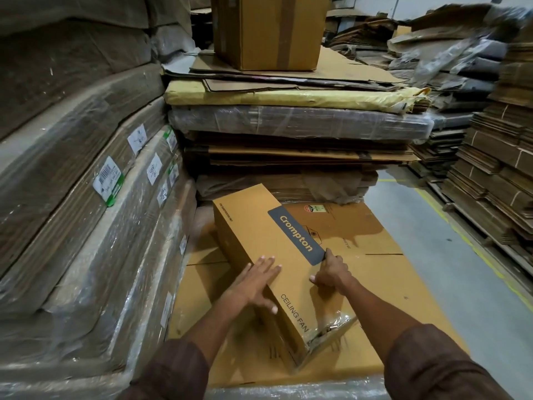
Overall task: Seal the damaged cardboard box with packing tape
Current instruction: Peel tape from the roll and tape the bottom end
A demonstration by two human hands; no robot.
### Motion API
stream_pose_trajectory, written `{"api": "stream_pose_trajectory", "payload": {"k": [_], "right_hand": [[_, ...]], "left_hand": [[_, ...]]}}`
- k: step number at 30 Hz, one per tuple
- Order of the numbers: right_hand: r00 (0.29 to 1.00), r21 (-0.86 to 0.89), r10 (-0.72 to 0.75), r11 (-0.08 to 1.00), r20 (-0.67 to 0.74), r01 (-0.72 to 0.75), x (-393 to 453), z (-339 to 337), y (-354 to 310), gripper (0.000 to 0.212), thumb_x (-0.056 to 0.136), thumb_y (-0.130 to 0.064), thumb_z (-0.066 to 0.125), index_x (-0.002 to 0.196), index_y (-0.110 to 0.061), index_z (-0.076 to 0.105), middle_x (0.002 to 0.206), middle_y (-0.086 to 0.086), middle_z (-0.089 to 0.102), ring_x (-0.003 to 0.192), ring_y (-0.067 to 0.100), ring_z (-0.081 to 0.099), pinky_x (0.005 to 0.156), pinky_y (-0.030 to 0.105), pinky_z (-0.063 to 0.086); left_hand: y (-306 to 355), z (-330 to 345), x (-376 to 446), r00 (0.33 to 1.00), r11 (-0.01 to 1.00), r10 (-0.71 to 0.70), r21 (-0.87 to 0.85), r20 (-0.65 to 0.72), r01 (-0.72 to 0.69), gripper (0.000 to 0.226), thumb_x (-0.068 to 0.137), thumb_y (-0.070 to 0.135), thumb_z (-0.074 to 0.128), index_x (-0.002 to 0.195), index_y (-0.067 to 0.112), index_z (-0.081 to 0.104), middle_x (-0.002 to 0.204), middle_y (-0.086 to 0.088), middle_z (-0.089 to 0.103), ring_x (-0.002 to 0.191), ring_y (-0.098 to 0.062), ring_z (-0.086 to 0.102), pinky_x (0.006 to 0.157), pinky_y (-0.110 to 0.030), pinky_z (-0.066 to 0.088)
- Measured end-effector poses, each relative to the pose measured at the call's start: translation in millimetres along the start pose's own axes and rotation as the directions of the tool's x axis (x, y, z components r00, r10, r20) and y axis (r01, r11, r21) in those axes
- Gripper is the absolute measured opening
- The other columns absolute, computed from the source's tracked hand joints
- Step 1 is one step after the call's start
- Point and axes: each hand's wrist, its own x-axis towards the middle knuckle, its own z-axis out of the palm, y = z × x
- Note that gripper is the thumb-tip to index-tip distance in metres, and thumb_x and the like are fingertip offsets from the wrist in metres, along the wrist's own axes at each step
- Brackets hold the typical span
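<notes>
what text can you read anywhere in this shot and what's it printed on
"Crompton": grey label strip on the long box
"CEILING FAN": right side of that box, near its torn end
Small line along the box's far left edge: too small to read
White stickers on the wrapped cardboard stacks, barcode and handwriting: not legible
Printing on the flat cardboard sheet: blurred

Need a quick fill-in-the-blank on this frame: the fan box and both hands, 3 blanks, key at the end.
1. The left hand lies flat on the ____ of the long box.
2. The big word printed on the box's grey label is ____.
3. The right hand grips the box's ____ edge; the torn flap hangs open at the near end.

Missing words: top; Crompton; right
</notes>
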Motion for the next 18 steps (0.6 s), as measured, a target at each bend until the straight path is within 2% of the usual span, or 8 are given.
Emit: {"api": "stream_pose_trajectory", "payload": {"k": [1, 4, 8, 11, 14, 16, 18], "right_hand": [[1.0, 0.024, 0.004, 1.0, 0.005, -0.004, 1.4, -1.4, -0.9, 0.087, 0.072, -0.042, 0.086, 0.14, -0.022, 0.035, 0.139, 0.011, 0.042, 0.132, 0.037, 0.043, 0.11, 0.048, 0.04], [1.0, 0.071, 0.02, 0.997, 0.004, -0.02, 5.7, -5.8, -3.8, 0.094, 0.065, -0.049, 0.089, 0.138, -0.019, 0.038, 0.136, 0.011, 0.046, 0.129, 0.035, 0.046, 0.107, 0.047, 0.044], [1.0, 0.038, -0.01, 0.999, -0.001, 0.01, 8.1, -16.0, -16.0, 0.104, 0.06, -0.062, 0.088, 0.139, -0.015, 0.04, 0.136, 0.011, 0.05, 0.126, 0.033, 0.05, 0.103, 0.047, 0.047], [0.993, -0.058, -0.11, 0.993, -0.033, 0.108, 6.0, -28.5, -35.8, 0.103, 0.062, -0.064, 0.087, 0.141, -0.017, 0.04, 0.138, 0.012, 0.048, 0.129, 0.035, 0.047, 0.105, 0.047, 0.045], [0.968, -0.206, -0.246, 0.951, -0.055, 0.23, 4.1, -38.1, -60.9, 0.104, 0.062, -0.059, 0.088, 0.144, -0.019, 0.037, 0.138, 0.012, 0.047, 0.128, 0.035, 0.047, 0.106, 0.048, 0.043], [0.943, -0.343, -0.331, 0.891, -0.041, 0.298, 0.5, -40.1, -74.6, 0.108, 0.062, -0.055, 0.09, 0.147, -0.022, 0.033, 0.137, 0.012, 0.046, 0.126, 0.034, 0.046, 0.104, 0.047, 0.043], [0.928, -0.463, -0.371, 0.828, -0.028, 0.317, -2.7, -37.1, -78.6, 0.111, 0.058, -0.052, 0.093, 0.147, -0.024, 0.032, 0.136, 0.011, 0.044, 0.125, 0.034, 0.044, 0.103, 0.046, 0.042]], "left_hand": [[0.5, 4.5, -2.2, 1.0, 1.0, 0.0, 0.027, 0.008, 0.0, 0.106, 0.084, 0.052, 0.073, 0.162, 0.028, 0.005, 0.17, -0.003, -0.006, 0.156, -0.027, -0.008, 0.126, -0.05, 0.004], [8.7, 17.1, -9.4, 0.991, 0.992, -0.019, 0.119, -0.131, 0.035, 0.098, 0.086, 0.057, 0.069, 0.161, 0.026, 0.015, 0.167, -0.007, 0.016, 0.154, -0.027, 0.012, 0.125, -0.044, 0.011], [11.7, 29.0, -14.4, 0.977, 0.978, -0.011, 0.201, -0.213, 0.055, 0.098, 0.084, 0.07, 0.061, 0.158, 0.023, 0.02, 0.16, -0.009, 0.029, 0.147, -0.028, 0.026, 0.123, -0.047, 0.018], [22.0, 38.1, -17.3, 0.963, 0.974, -0.068, 0.192, -0.26, 0.12, 0.098, 0.084, 0.074, 0.057, 0.157, 0.018, 0.022, 0.157, -0.012, 0.03, 0.145, -0.03, 0.028, 0.122, -0.048, 0.02], [40.3, 52.0, -18.7, 0.944, 0.963, -0.187, 0.138, -0.272, 0.231, 0.093, 0.088, 0.065, 0.06, 0.156, 0.014, 0.022, 0.158, -0.016, 0.029, 0.145, -0.034, 0.029, 0.121, -0.052, 0.023], [56.6, 60.6, -16.1, 0.93, 0.955, -0.262, 0.067, -0.258, 0.288, 0.093, 0.087, 0.06, 0.065, 0.155, 0.012, 0.023, 0.153, -0.016, 0.033, 0.138, -0.034, 0.036, 0.116, -0.053, 0.033], [68.2, 63.6, -12.7, 0.929, 0.956, -0.287, -0.007, -0.236, 0.293, 0.096, 0.082, 0.064, 0.069, 0.152, 0.011, 0.03, 0.142, -0.012, 0.041, 0.126, -0.029, 0.044, 0.103, -0.046, 0.048]]}}
